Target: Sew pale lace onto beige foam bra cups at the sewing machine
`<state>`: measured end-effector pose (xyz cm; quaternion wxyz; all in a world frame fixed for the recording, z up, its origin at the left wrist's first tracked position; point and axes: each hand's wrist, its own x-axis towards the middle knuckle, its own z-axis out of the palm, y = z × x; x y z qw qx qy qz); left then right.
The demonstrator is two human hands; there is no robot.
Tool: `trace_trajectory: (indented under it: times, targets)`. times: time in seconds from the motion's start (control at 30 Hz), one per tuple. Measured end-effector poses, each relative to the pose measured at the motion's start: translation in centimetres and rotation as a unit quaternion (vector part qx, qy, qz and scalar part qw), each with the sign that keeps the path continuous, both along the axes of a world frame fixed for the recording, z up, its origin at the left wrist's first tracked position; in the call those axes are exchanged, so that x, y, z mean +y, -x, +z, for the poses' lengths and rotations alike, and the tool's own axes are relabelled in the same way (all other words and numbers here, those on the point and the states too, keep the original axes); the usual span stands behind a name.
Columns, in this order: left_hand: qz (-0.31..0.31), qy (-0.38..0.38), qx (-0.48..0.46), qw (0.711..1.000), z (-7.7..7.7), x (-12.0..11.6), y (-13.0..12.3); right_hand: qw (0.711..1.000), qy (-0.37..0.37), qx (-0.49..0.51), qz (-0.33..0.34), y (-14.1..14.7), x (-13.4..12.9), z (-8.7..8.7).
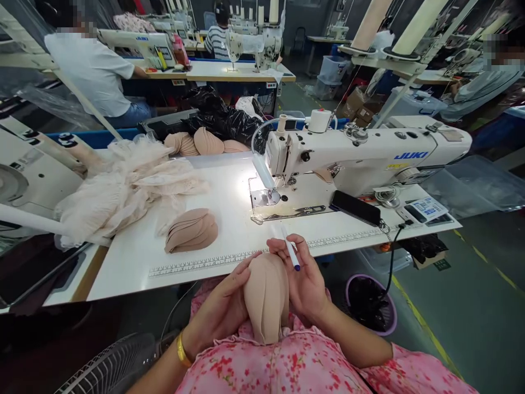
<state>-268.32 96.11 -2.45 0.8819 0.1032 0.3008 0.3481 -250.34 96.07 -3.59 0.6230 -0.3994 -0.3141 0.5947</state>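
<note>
The person's left hand (225, 306) has its fingers around one side of a stack of beige cups (264, 298), just before the edge of the surface (229, 197); the right hand's (308, 287) fingers hold a white pen (292, 254) at the stack's other side.

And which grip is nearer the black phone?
Right. The right grip, holding the white pen, is below and left of the black phone in view; the left grip is farther left, at the held beige stack's left side.
</note>
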Motion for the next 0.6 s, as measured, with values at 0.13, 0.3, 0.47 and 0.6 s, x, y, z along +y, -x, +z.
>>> trace_trajectory:
  times: [0.13, 0.3, 0.47, 0.6]
  targets:
    - [0.026, -0.001, -0.029, 0.999, -0.8, 0.0, 0.6, 1.0, -0.002, 0.006, -0.008, 0.2, -0.3, 0.3]
    - [0.014, 0.02, -0.008, 1.0, -0.7, -0.1, 0.5, 0.997, -0.051, -0.063, -0.003, -0.2, -0.1, 0.8]
    - [0.04, -0.016, 0.015, 0.999, -0.4, 0.0, -0.9, 0.999, -0.02, -0.039, -0.014, 0.2, 0.6, 0.3]
    - [0.018, -0.031, 0.023, 0.999, 0.4, 0.3, -1.6, 1.0, -0.018, 0.015, 0.021, 0.5, 0.4, 0.1]
